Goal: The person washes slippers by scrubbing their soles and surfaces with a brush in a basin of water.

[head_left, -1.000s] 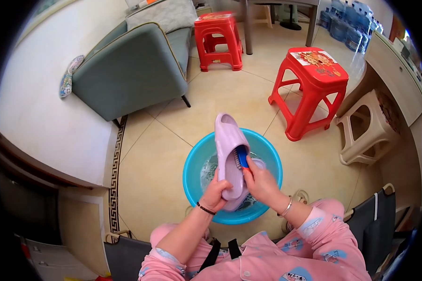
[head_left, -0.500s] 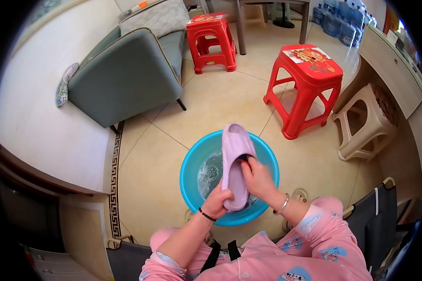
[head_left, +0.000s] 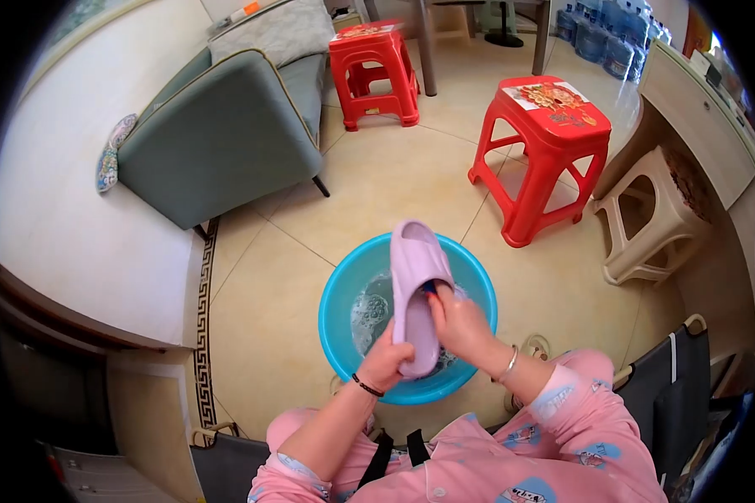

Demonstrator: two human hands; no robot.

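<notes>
A lilac slide slipper (head_left: 419, 256) is held tilted over a turquoise basin (head_left: 334, 335), its toe end pointing away from me. My left hand (head_left: 386, 360) grips the heel end, thumb on the footbed. At the strap opening, my right hand (head_left: 460, 323) is closed, fingertips partly inside the slipper. A small dark blue thing (head_left: 430, 287) shows at those fingertips; most of it is hidden, so its kind is unclear. Foamy water (head_left: 371, 314) lies in the basin below.
Two red plastic stools (head_left: 545, 155) stand ahead, with a beige stool (head_left: 650, 222) at the right beside a cabinet. A grey-green sofa (head_left: 226, 142) is at the left. Large water bottles (head_left: 608, 38) stand at the back right. The basin rests on floor tiles (head_left: 260, 277).
The right hand has shifted slightly at the strap opening, and more of the dark blue thing shows. The slipper is tipped a little differently; the left hand keeps its grip.
</notes>
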